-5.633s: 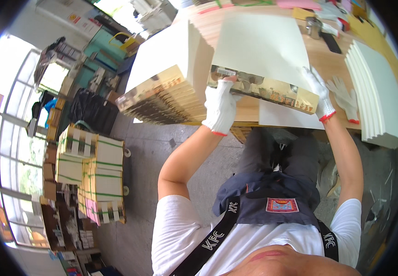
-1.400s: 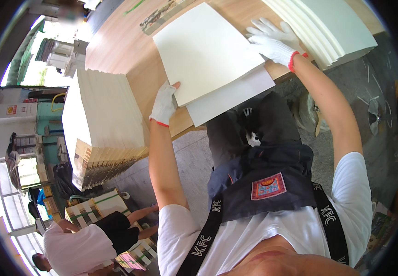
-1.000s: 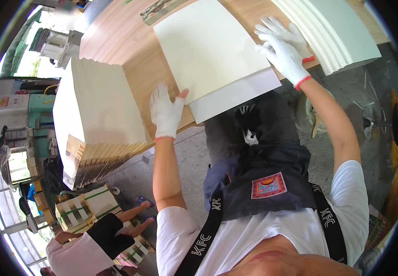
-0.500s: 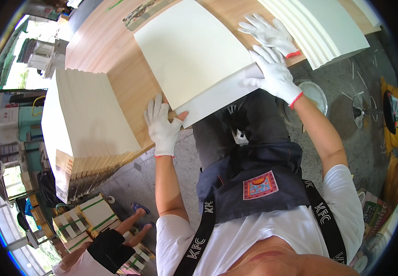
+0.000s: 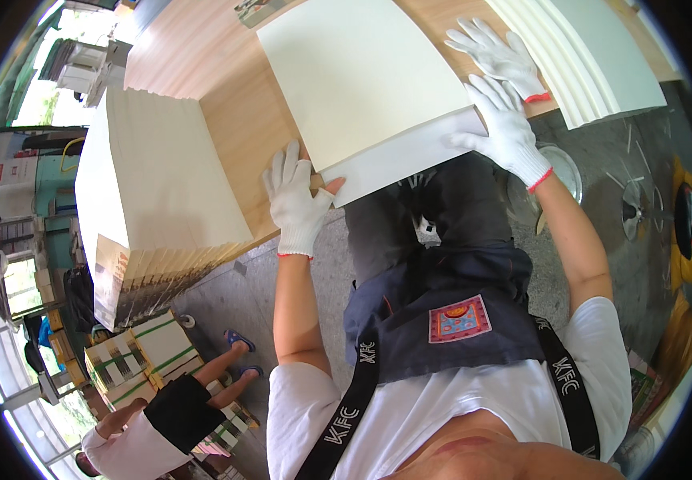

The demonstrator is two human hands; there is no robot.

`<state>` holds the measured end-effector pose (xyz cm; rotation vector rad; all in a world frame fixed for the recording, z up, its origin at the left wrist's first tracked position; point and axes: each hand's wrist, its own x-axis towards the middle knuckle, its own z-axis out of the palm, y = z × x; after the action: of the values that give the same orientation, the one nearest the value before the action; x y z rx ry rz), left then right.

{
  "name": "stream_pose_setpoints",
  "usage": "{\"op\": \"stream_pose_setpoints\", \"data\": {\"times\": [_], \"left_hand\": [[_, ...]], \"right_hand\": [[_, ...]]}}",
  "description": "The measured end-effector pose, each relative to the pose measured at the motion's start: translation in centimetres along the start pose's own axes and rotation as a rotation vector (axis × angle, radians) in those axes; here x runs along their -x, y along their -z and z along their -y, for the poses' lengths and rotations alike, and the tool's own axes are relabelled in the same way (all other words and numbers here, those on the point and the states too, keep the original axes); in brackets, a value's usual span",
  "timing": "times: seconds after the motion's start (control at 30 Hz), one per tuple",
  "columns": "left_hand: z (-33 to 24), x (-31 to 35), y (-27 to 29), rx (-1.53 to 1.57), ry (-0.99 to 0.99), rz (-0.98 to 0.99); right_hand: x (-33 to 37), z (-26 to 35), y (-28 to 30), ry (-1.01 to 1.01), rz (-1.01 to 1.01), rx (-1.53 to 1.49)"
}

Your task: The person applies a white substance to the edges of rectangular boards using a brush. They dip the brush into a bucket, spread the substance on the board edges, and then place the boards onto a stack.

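Nearest, a dark apron (image 5: 450, 320) hangs below the wooden desk (image 5: 242, 136) edge. The left hand (image 5: 296, 200), gloved, lies flat with its grip spread wide on the near left corner of the cream sheets (image 5: 362, 80), clasping nothing. The right hand (image 5: 506, 128) presses open-fingered on the right corner. Just beyond it lies another white-gloved hand (image 5: 499, 56). A tall paper stack (image 5: 154, 192) stands left; fanned sheets (image 5: 586, 56) lie far right.

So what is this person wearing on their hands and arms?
Both the left hand and the right hand wear white knitted work gloves with a thin red band at the cuff. The forearms are bare; short white T-shirt sleeves cover the upper arms.
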<state>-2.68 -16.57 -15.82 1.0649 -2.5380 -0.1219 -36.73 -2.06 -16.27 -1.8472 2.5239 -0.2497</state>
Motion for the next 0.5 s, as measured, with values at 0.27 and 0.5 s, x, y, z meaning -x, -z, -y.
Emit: {"op": "stream_pose_setpoints", "data": {"times": [0.27,0.5], "left_hand": [[-0.24,-0.05,0.21,-0.055,0.014,0.076],[0.37,0.15,-0.47,-0.061,-0.027,0.016]], "right_hand": [[0.19,0.25,0.01,-0.005,0.014,0.014],[0.18,0.64,0.47,-0.009,0.014,0.025]]}}
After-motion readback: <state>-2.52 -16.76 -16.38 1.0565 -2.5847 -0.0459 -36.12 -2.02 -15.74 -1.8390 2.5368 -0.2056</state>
